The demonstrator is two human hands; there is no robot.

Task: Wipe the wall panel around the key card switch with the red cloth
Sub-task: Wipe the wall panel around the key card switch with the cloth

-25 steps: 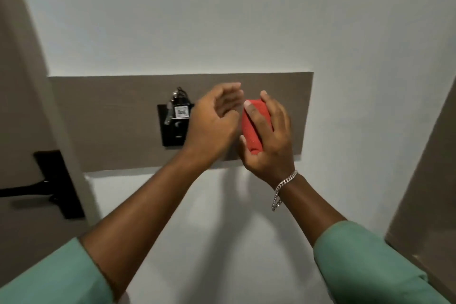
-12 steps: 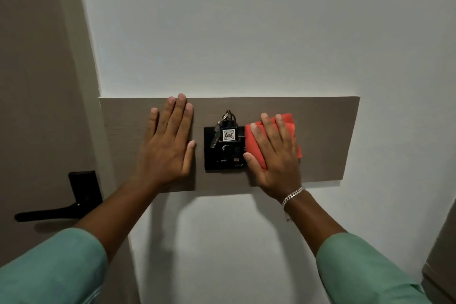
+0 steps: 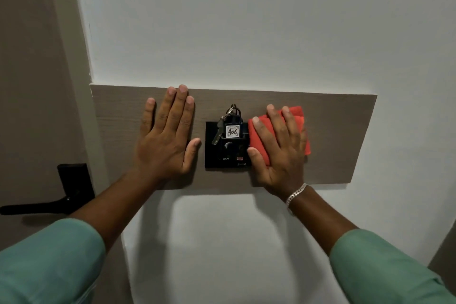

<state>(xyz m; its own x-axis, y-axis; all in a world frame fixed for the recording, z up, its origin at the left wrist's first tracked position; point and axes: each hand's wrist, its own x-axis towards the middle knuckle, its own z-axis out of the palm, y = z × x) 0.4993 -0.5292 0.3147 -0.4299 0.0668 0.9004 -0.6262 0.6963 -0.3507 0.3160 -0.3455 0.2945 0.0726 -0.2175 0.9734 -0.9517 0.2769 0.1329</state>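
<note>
A brown wood-grain wall panel (image 3: 340, 131) runs across the white wall. A black key card switch (image 3: 228, 155) sits in its middle, with a key and a tag marked 406 (image 3: 232, 131) hanging in it. My right hand (image 3: 281, 153) lies flat on a folded red cloth (image 3: 260, 139), pressing it against the panel just right of the switch. The cloth's left edge touches the switch. My left hand (image 3: 167, 138) rests flat and spread on the panel left of the switch, holding nothing.
A brown door with a black lever handle (image 3: 49, 201) stands at the left, beside the panel's left end. White wall (image 3: 234, 20) surrounds the panel. A brown surface shows at the bottom right corner (image 3: 444, 254).
One second ago both hands were together at the cloth, right of the switch. My left hand has since moved left onto the panel. The view has shifted, and my right hand holds the cloth nearly still.
</note>
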